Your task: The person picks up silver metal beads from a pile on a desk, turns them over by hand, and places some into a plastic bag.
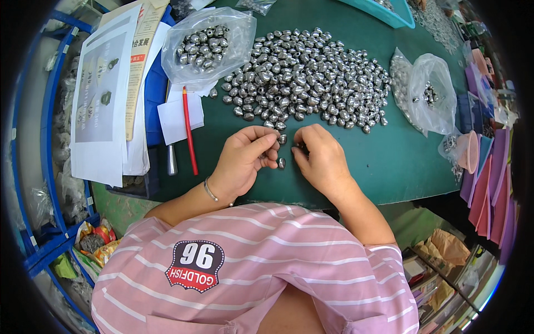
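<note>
A wide pile of shiny silver metal beads (pixel 320 78), rounded and with holes in some, lies on the green table (pixel 384 161). At the pile's near edge, my left hand (pixel 245 158) is closed, thumb and forefinger pressed together and the other fingers curled. Whatever sits in those fingers is hidden. My right hand (pixel 324 158) faces it, back upward, its fingers bent down and closed; a dark bit shows beneath them, too small to name. Between the two hands lie a loose bead (pixel 282 163) and another bead (pixel 282 139) close to the left fingertips.
Left of the pile stands a clear bag of beads (pixel 203 47). A red pencil (pixel 189 131) lies on white paper slips beside printed sheets (pixel 103 94). Another plastic bag (pixel 431 92) rests at right, near pink and purple bins (pixel 486 183). A turquoise tray (pixel 384 14) sits at the back.
</note>
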The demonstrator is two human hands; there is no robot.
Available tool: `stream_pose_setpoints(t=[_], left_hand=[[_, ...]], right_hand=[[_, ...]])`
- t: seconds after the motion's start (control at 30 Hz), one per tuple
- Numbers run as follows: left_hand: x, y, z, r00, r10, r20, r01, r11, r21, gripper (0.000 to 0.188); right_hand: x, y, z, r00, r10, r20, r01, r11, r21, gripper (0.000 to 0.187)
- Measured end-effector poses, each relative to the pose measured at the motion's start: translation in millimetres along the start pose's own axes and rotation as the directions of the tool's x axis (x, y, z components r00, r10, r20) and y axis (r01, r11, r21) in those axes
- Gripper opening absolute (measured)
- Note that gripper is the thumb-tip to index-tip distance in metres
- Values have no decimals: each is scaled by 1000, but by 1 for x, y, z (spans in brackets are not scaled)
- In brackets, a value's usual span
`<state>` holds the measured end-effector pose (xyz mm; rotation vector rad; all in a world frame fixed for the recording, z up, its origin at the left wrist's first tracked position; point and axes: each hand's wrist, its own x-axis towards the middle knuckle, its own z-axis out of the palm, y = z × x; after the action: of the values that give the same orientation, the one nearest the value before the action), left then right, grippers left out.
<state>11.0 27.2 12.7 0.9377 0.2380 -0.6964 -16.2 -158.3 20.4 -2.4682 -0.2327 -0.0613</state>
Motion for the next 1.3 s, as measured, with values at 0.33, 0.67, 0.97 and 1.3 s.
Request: stream_pose_setpoints(t=[0.33,0.67,0.97,1.3], left_hand=[[-2,1,9,997,-17,77,6,990,140,20],[-7,4,16,992,99,72,-114,963,245,15],[-6,2,14,970,177,170,-216,944,250,12],[-5,1,9,991,113,69,-125,971,203,15]], right_hand=[[-8,-3,2,971,17,-238,140,768,625,11],[-20,-7,11,952,102,-290,185,564,805,36],[-22,-7,15,935,100,-339,241,521,819,31],[17,84,-109,449,-106,-887,-93,982,-165,16]])
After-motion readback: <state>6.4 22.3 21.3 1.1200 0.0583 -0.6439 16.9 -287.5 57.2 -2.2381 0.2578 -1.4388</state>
